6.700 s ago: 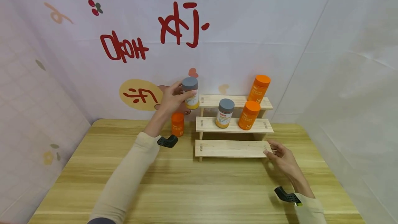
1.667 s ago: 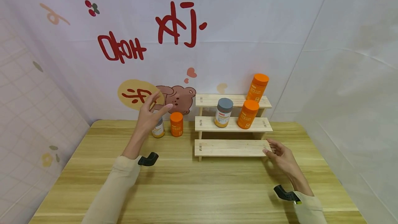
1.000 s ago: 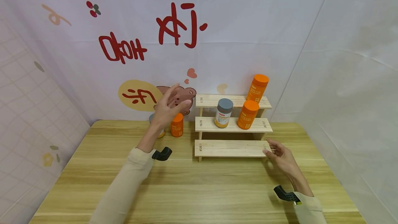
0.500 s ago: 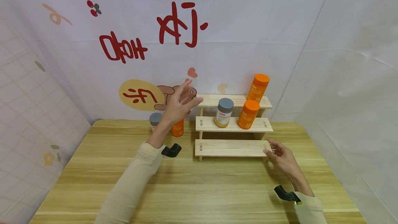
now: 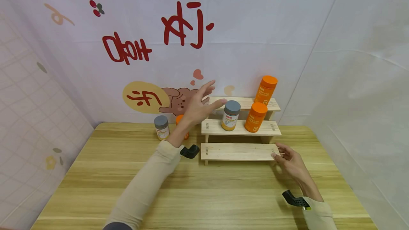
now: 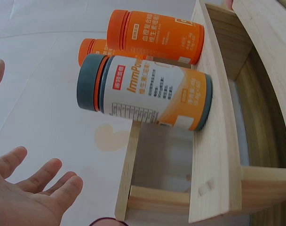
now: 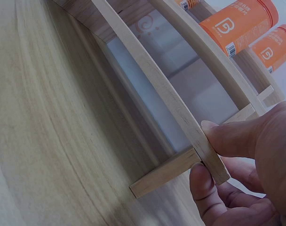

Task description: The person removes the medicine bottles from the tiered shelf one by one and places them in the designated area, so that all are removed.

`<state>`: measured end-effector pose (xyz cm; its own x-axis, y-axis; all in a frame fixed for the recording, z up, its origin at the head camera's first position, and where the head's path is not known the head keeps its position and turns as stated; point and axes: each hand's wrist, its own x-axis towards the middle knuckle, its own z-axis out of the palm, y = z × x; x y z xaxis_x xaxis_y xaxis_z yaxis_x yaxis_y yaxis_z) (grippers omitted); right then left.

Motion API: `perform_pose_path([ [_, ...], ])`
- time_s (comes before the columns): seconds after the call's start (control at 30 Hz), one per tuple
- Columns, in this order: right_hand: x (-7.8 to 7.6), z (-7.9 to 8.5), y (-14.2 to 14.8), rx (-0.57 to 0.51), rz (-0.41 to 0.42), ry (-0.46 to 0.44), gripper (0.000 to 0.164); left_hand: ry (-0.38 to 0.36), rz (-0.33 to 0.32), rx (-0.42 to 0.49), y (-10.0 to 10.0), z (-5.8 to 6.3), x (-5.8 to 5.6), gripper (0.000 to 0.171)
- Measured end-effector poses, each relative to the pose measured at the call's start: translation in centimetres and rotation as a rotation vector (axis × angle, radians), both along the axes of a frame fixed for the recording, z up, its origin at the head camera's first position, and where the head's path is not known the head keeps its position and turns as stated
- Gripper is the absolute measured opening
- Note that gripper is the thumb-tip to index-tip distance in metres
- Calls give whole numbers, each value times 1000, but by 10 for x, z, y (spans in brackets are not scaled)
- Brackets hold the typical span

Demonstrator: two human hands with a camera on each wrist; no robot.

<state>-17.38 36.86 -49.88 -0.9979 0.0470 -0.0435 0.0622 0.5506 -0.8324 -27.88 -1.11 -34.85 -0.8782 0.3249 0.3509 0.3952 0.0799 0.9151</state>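
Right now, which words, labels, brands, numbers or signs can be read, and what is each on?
"ImmPow", ending unclear: grey-capped jar on the middle shelf.
"维生素": the same jar, and the orange jar beside it.
White logo, G or B unclear: that orange jar.
Red characters: wall; too stylised to read surely.
Other jar print, numbers included: too small or blurred.

Wears a long cream sleeve (image 5: 145,187) left of the wooden rack (image 5: 238,152) and a matching sleeve (image 5: 318,215) to its right. Bears a black, bent wrist mount (image 5: 190,151) left of the rack, and a perforated mount (image 5: 295,200), edged yellow-green, to its right.
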Motion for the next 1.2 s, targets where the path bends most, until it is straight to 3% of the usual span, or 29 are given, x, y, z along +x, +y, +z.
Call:
perform_pose_path([
  [0.67,0,0,1,-5,8,9,66,-109,-10,-63,42,26,-14,86],
  [1.0,2,0,2,-20,4,9,66,-124,-70,-123,63,40,-29,84],
  [1.2,1,1,1,-8,6,-8,67,-132,-68,-169,76,45,-39,83],
])
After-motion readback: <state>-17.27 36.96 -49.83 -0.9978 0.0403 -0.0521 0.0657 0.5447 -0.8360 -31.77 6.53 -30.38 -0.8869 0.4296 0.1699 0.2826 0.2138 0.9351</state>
